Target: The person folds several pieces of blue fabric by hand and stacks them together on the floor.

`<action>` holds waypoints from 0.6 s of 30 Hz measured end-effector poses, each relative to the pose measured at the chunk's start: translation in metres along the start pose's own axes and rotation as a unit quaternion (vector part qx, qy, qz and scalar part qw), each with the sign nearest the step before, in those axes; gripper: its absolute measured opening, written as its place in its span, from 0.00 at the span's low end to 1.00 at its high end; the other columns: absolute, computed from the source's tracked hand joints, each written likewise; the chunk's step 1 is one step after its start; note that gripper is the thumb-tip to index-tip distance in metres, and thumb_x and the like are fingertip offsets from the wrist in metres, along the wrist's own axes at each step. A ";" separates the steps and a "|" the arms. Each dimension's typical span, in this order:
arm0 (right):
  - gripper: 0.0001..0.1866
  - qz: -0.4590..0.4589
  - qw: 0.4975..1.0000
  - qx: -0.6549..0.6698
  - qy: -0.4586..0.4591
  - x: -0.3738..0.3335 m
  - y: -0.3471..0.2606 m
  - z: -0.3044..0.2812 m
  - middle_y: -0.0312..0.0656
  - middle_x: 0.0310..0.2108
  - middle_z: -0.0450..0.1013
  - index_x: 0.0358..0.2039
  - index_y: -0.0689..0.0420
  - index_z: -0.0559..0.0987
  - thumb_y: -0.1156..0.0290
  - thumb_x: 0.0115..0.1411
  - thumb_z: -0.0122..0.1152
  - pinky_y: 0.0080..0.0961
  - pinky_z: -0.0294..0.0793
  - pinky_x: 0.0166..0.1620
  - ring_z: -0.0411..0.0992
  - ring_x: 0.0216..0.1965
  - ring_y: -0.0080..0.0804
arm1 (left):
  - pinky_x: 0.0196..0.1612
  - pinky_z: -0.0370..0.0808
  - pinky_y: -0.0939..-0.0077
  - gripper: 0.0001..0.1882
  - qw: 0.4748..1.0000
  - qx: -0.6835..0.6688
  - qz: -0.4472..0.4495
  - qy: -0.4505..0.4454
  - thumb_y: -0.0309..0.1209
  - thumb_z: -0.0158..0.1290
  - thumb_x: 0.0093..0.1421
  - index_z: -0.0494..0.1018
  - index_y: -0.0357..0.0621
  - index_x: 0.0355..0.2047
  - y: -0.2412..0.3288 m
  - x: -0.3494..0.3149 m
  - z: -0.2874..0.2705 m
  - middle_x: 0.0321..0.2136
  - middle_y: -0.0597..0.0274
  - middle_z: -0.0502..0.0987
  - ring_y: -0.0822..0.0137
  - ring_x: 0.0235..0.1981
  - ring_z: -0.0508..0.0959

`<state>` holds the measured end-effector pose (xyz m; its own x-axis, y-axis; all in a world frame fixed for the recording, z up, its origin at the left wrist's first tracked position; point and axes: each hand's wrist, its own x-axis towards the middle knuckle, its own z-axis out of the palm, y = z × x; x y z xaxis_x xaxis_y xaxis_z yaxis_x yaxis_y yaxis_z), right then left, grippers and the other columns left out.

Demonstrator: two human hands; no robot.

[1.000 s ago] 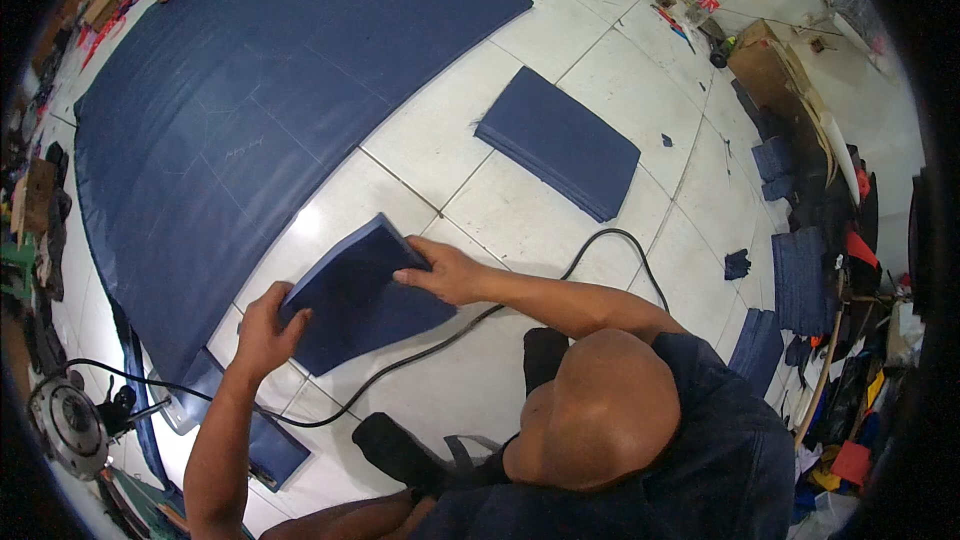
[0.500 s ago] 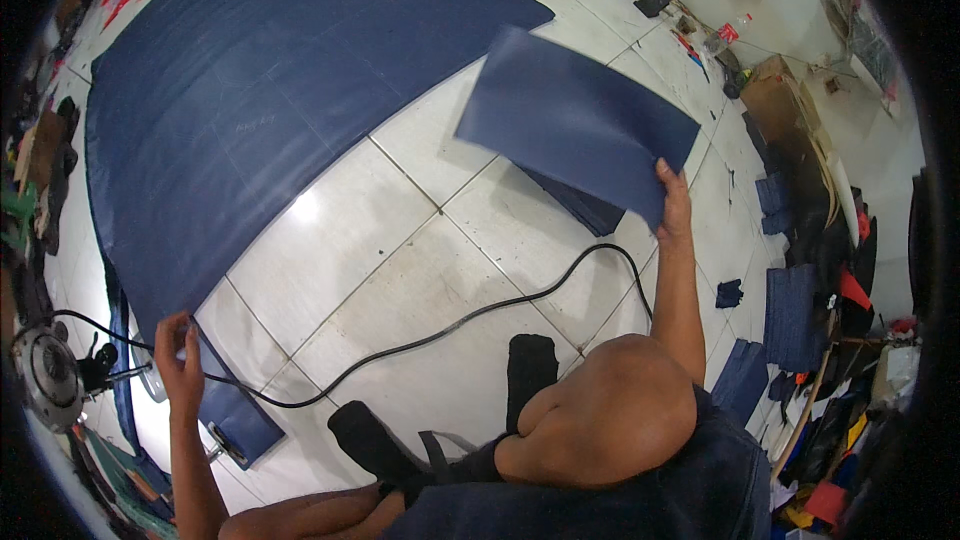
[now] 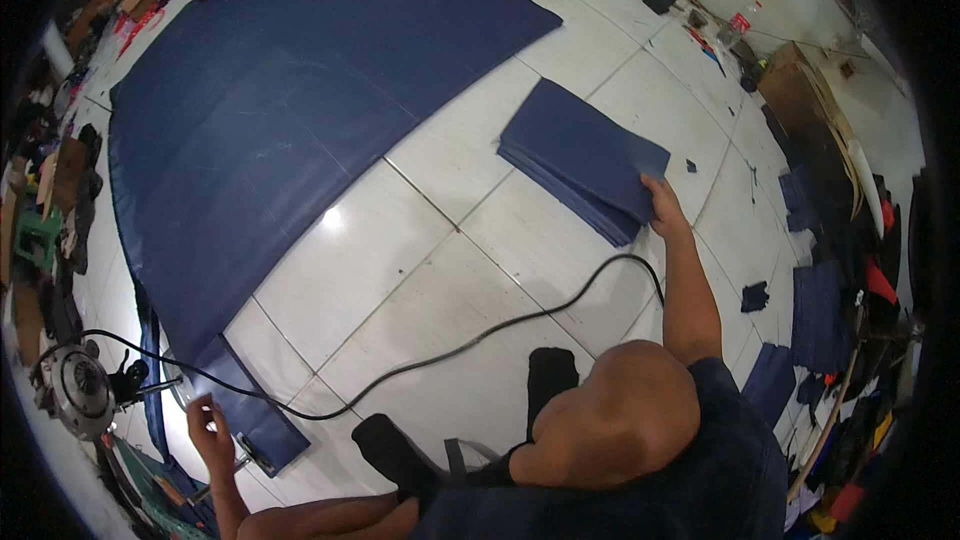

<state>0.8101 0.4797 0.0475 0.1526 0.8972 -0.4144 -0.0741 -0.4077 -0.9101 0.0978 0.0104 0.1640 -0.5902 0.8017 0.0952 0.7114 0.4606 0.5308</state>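
Clasping a blue sheet (image 3: 588,134) atop a stack (image 3: 560,188) with right hand (image 3: 664,207), with left hand (image 3: 209,428) empty, loosely curled; perhaps risking skew through uneven release.

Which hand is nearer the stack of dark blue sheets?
Right: the right hand touches the right edge of the stack; the left hand is well away, toward the lower left.

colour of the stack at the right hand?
Dark blue stack, plain on top; best in the head view.
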 end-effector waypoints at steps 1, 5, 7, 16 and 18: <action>0.31 -0.007 1.000 0.018 -0.002 -0.002 -0.002 0.001 0.50 0.56 0.69 0.63 0.59 0.63 0.64 0.61 0.60 0.37 0.67 0.60 0.69 0.56 0.41 | 0.32 0.69 0.78 0.09 1.000 0.001 -0.002 0.007 0.24 0.50 0.64 0.72 0.35 0.45 -0.004 -0.013 0.003 0.34 0.61 0.74 0.73 0.28 0.73; 0.31 -0.021 0.999 0.024 0.008 -0.001 0.006 -0.002 0.49 0.56 0.68 0.59 0.60 0.65 0.60 0.60 0.62 0.35 0.66 0.61 0.68 0.56 0.40 | 0.37 0.69 0.77 0.09 0.979 -0.114 -0.161 0.051 0.26 0.52 0.64 0.73 0.35 0.43 -0.071 -0.109 0.044 0.32 0.62 0.73 0.73 0.32 0.72; 0.30 -0.027 0.999 0.016 0.031 -0.004 0.009 0.010 0.49 0.52 0.70 0.58 0.60 0.67 0.60 0.58 0.62 0.36 0.67 0.59 0.70 0.53 0.41 | 0.37 0.70 0.79 0.09 0.959 -0.183 -0.162 0.143 0.25 0.53 0.63 0.72 0.36 0.42 -0.106 -0.164 0.071 0.32 0.61 0.74 0.73 0.33 0.72; 0.30 0.028 0.999 -0.011 0.042 -0.002 0.001 -0.001 0.51 0.47 0.73 0.55 0.66 0.68 0.59 0.57 0.61 0.39 0.74 0.50 0.74 0.44 0.42 | 0.43 0.73 0.75 0.12 0.931 0.012 -0.366 -0.017 0.31 0.52 0.65 0.73 0.40 0.47 -0.068 -0.225 0.065 0.37 0.58 0.77 0.68 0.35 0.74; 0.30 0.074 0.996 -0.041 0.041 -0.012 -0.015 -0.002 0.51 0.48 0.73 0.53 0.68 0.69 0.58 0.57 0.61 0.41 0.75 0.49 0.75 0.44 0.42 | 0.44 0.73 0.74 0.13 0.937 -0.002 -0.345 -0.060 0.31 0.52 0.65 0.73 0.41 0.47 -0.035 -0.204 0.039 0.38 0.57 0.77 0.67 0.36 0.75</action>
<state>0.8116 0.4748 0.0663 0.2257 0.8111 -0.5397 -0.0223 -0.5495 -0.8352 0.2083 -0.1545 0.0933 -0.8617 0.3504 -0.3671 0.1744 0.8838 0.4342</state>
